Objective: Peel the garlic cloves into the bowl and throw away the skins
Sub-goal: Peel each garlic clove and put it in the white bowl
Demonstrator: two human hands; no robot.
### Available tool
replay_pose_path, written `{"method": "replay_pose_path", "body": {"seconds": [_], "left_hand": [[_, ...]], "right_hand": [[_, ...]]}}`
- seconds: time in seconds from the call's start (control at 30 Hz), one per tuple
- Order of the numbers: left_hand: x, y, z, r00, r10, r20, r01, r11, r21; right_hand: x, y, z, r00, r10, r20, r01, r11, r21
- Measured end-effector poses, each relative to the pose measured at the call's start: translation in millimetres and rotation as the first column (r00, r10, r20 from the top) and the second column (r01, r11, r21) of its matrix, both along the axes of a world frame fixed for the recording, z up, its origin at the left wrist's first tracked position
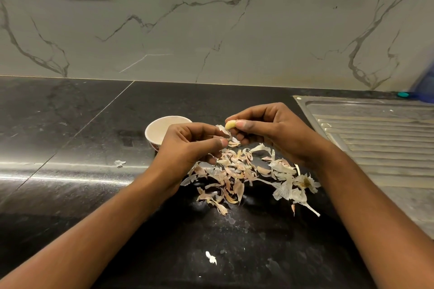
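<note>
One garlic clove is being worked on, held above the black countertop between both hands. Its pale yellow flesh is bare at the tip, and a papery skin flap hangs off its left side.

To do this step well, I judge the pull should run along the clove's length in one steady strip. The other hand should keep a firm but light pinch so the slick clove does not shoot out. Any thin film left on should be rubbed off before the clove goes over the bowl, which stands just behind the left hand, toward the middle of the countertop. Whether any cloves lie in it cannot be seen.

The right hand pinches the clove between thumb and forefinger, with its other fingers curled under. The left hand is closed narrow, and its thumb and fingertips appear to nip the loose skin just beside the clove.

Below both hands a heap of shed skins spreads over the countertop, near the left edge of the steel drainboard. These are not yet thrown away.
</note>
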State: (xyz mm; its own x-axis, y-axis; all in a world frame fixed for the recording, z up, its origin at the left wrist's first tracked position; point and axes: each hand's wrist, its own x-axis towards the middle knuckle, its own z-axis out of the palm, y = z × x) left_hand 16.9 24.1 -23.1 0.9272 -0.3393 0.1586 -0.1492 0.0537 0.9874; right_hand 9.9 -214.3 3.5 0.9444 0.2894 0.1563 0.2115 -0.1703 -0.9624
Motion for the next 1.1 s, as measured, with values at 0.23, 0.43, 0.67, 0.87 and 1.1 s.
{"method": "replay_pose_path", "body": {"seconds": [0.23, 0.43, 0.67, 0.87, 1.1], "left_hand": [[0.0, -0.8, 1.3, 0.998, 0.067, 0.018, -0.067, 0.998, 0.019], [-2.5, -2.6, 3.9, 0.999, 0.037, -0.028, -0.038, 0.999, -0.013], [-2.9, -2.3, 2.4, 0.999, 0.007, 0.033, -0.008, 1.000, 0.022], [-4.2, -0.7, 6.4, 0.997, -0.050, -0.061, 0.044, 0.995, -0.088], [-4.3, -1.9, 8.5, 0.992, -0.039, -0.117, 0.022, 0.990, -0.142]], "right_hand": [[1.2, -0.9, 0.4, 0.999, 0.025, -0.032, -0.025, 1.000, -0.017], [0.8, -0.6, 0.3, 0.999, 0.041, -0.026, -0.042, 0.999, -0.023], [1.5, 0.0, 0.3, 0.997, 0.077, -0.021, -0.077, 0.997, -0.028], [0.6, -0.5, 1.5, 0.995, 0.096, -0.018, -0.096, 0.995, -0.016], [-1.7, 0.6, 2.4, 0.997, 0.071, 0.007, -0.071, 0.996, -0.052]]}}
